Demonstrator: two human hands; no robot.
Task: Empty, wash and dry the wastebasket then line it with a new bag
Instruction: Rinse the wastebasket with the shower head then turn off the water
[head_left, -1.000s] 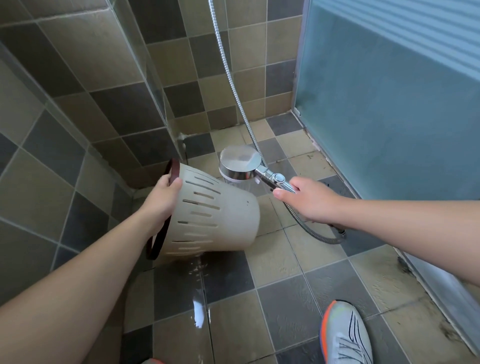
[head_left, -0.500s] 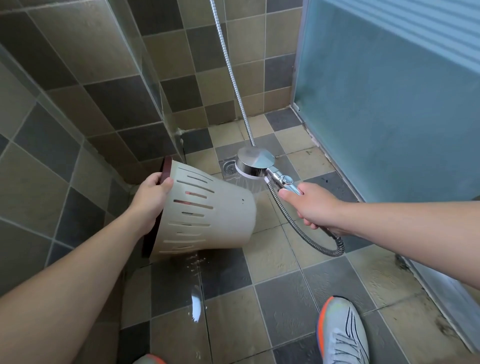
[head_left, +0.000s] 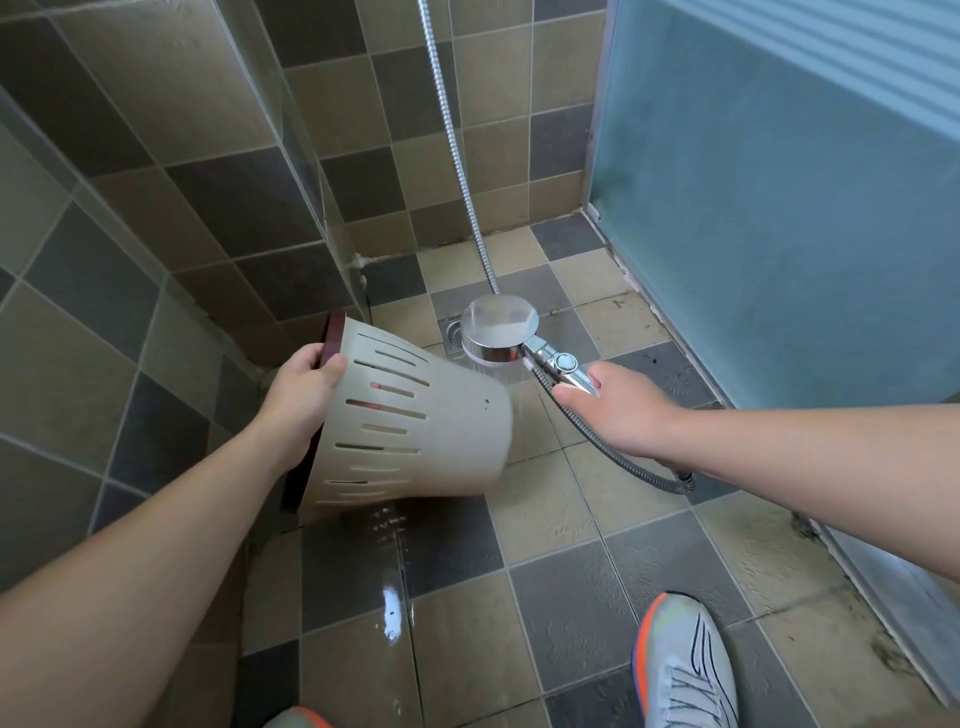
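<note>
The wet tiled floor (head_left: 545, 582) gleams under the cream wastebasket (head_left: 415, 421), tipped on its side above it, base toward the drain. The left hand (head_left: 301, 395) grips its dark rim. The right hand (head_left: 618, 410) curls round the shower head (head_left: 498, 332) handle, spraying just beside the base.

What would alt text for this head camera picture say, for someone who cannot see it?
A person's left hand grips the rim of a beige slotted wastebasket tipped on its side, while the right hand holds a chrome shower head spraying beside its base. Wet tiled floor and a sneaker lie below.
</note>
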